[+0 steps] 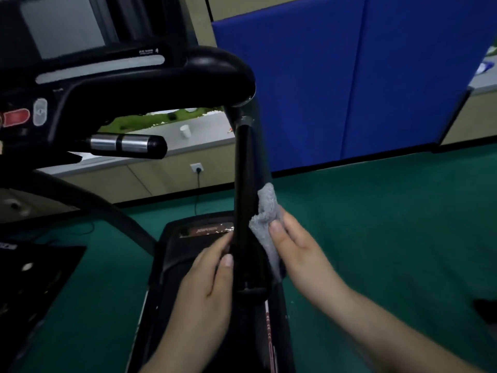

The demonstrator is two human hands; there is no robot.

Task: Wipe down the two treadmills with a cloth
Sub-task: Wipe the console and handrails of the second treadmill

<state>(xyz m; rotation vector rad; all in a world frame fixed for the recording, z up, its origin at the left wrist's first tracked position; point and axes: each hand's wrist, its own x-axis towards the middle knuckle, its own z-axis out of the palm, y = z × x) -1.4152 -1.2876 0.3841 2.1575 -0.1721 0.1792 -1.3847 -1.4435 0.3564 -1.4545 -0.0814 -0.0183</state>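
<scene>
A black treadmill fills the left and middle of the view, with its console [61, 30] at top left and a black upright post [245, 184] running down the centre. My right hand [295, 249] holds a grey cloth [266, 211] against the post's right side, thumb on the cloth. My left hand [209, 281] grips the post's lower left side, thumb on the front. The motor cover [188, 238] lies behind the post's foot.
A black handlebar [161, 82] curves over the post top; a silver pulse grip [126, 145] sticks out below it. Blue padded panels [349, 76] stand behind on green flooring [390, 211]. A wall socket [196, 167] with a cable sits low.
</scene>
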